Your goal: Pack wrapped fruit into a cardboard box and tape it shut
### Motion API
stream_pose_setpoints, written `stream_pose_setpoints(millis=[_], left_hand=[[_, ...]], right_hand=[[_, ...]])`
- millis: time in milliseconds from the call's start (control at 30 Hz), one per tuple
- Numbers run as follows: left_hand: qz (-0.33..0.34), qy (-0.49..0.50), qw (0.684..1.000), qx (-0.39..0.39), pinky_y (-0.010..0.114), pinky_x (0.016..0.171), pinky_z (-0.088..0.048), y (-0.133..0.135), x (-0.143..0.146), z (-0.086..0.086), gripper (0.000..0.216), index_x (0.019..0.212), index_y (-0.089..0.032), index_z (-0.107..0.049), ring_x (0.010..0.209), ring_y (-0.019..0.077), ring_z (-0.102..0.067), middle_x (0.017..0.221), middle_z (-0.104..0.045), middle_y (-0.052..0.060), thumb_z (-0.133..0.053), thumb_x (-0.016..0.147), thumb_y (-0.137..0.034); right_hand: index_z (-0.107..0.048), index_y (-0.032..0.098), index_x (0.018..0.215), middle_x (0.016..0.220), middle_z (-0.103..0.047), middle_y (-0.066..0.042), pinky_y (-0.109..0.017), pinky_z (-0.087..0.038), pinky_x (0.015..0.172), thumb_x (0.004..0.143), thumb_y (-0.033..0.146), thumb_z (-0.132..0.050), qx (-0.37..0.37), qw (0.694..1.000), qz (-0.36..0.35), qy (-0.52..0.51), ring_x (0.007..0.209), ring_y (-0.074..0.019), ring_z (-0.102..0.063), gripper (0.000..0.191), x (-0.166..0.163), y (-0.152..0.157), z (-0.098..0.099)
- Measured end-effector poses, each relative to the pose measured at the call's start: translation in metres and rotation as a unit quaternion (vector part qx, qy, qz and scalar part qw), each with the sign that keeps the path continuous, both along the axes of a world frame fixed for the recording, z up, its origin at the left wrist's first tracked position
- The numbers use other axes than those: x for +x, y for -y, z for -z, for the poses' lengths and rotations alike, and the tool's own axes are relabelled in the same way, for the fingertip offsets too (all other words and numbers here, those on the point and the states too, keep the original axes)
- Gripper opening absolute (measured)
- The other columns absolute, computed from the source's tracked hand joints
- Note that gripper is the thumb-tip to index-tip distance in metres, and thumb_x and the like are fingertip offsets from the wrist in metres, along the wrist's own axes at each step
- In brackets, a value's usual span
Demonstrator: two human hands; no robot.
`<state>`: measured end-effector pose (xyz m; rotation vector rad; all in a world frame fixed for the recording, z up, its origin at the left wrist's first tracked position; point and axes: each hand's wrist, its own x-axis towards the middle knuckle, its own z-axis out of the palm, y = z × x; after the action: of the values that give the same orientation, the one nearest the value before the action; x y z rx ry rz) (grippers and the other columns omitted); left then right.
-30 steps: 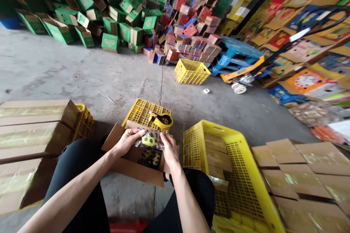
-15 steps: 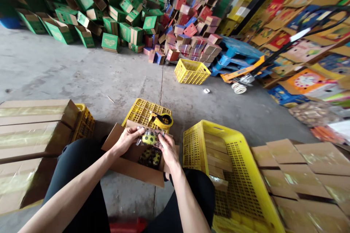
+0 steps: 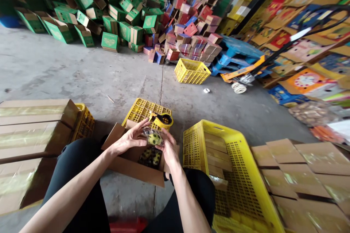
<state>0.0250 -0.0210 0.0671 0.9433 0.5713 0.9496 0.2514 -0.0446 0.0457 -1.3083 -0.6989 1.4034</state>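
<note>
An open cardboard box [image 3: 131,165] rests on my lap with more yellow-and-black packets [image 3: 150,157] inside. Over it I hold a small clear-wrapped yellow-and-black packet [image 3: 154,138] between both hands. My left hand [image 3: 128,140] closes on its left side with the fingers over the top. My right hand [image 3: 168,149] grips its right side. A yellow tape dispenser [image 3: 162,120] lies on an upturned yellow crate [image 3: 142,111] just beyond the box.
A big yellow crate [image 3: 235,167] with flat cardboard stands at my right, next to stacked taped cartons [image 3: 308,174]. More taped cartons [image 3: 30,131] and a yellow crate [image 3: 86,122] sit at my left. Green and red boxes [image 3: 123,18], a far yellow crate [image 3: 191,71] and a pallet jack [image 3: 240,78] lie beyond.
My hands have drawn closer together around the packet. The left fingers have reached over its top, and the packet looks more bunched and sits a little to the right.
</note>
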Motion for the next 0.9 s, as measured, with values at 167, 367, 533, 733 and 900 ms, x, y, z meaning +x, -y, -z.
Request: stream_pose_setpoints(millis=[167, 367, 533, 733, 900], left_hand=[[0.021, -0.065, 0.997, 0.045, 0.045, 0.112, -0.054, 0.001, 0.0, 0.004, 0.069, 0.138, -0.035, -0.075, 0.148, 0.0383, -0.053, 0.173, -0.039, 0.007, -0.097, 0.073, -0.026], [-0.114, -0.118, 0.986, 0.026, 0.048, 0.112, -0.052, -0.006, 0.006, 0.014, 0.047, 0.105, -0.022, -0.087, 0.135, 0.0374, -0.061, 0.14, -0.069, 0.014, -0.1, 0.067, -0.046], [-0.16, -0.137, 0.977, 0.005, 0.039, 0.1, -0.055, -0.008, 0.001, 0.009, 0.044, 0.097, -0.019, -0.087, 0.109, 0.0315, -0.072, 0.11, -0.081, 0.011, -0.094, 0.072, -0.056], [-0.141, -0.155, 0.978, -0.01, 0.031, 0.08, -0.056, -0.005, -0.001, 0.008, 0.051, 0.096, -0.017, -0.087, 0.081, 0.0235, -0.073, 0.087, -0.081, 0.006, -0.082, 0.082, -0.066], [-0.133, -0.16, 0.978, -0.029, 0.03, 0.073, -0.056, -0.003, 0.001, 0.008, 0.059, 0.092, -0.015, -0.087, 0.072, 0.0221, -0.073, 0.079, -0.081, 0.007, -0.076, 0.085, -0.072]], right_hand=[[-0.079, 0.028, 0.116, 0.126, -0.08, -0.005, -0.028, -0.064, 0.059, 0.081, 0.054, -0.084, 0.005, 1.0, -0.023, 0.017, 0.093, -0.0224, -0.079, 0.044, -0.001, 0.002, -0.003], [-0.077, 0.02, 0.097, 0.086, -0.082, -0.012, -0.033, -0.064, 0.056, 0.082, 0.085, -0.071, -0.053, 0.991, -0.109, -0.056, 0.07, -0.0254, -0.08, 0.067, -0.004, -0.001, -0.003], [-0.076, 0.018, 0.099, 0.082, -0.082, -0.016, -0.038, -0.065, 0.065, 0.076, 0.1, -0.057, -0.013, 0.984, -0.167, -0.065, 0.076, -0.0283, -0.081, 0.087, -0.006, -0.001, -0.008], [-0.073, 0.019, 0.07, 0.058, -0.073, -0.006, -0.026, -0.054, 0.051, 0.084, 0.083, -0.069, 0.002, 0.974, -0.219, 0.062, 0.047, -0.0166, -0.066, 0.066, -0.007, 0.007, -0.017], [-0.055, 0.025, 0.043, 0.037, -0.052, 0.0, -0.026, -0.035, 0.043, 0.093, 0.084, -0.057, 0.039, 0.957, -0.209, 0.196, 0.034, -0.0116, -0.045, 0.077, -0.004, 0.007, -0.024]])
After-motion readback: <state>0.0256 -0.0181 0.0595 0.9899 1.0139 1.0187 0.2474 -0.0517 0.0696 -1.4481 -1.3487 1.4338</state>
